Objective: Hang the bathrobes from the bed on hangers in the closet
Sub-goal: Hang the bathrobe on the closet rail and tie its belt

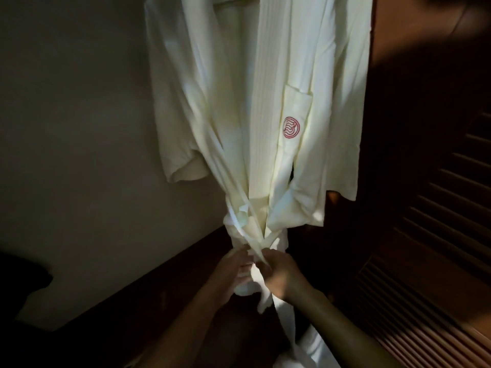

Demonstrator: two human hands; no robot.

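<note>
A cream-white bathrobe [239, 102] hangs inside the closet, its top cut off by the frame's upper edge. A red round emblem [291, 128] marks its chest pocket. The robe is gathered at the waist by its cloth belt [249, 229]. My left hand [233, 269] and my right hand [279, 272] sit close together just below the waist, each gripping a strand of the belt. Loose belt ends [281, 322] trail down between my forearms. The hanger is hidden by the robe.
A pale closet wall [79, 128] stands to the left, with a dark wooden base [159, 288] below it. A dark wooden louvred door [430, 235] stands on the right, close beside the robe's sleeve. The lighting is dim.
</note>
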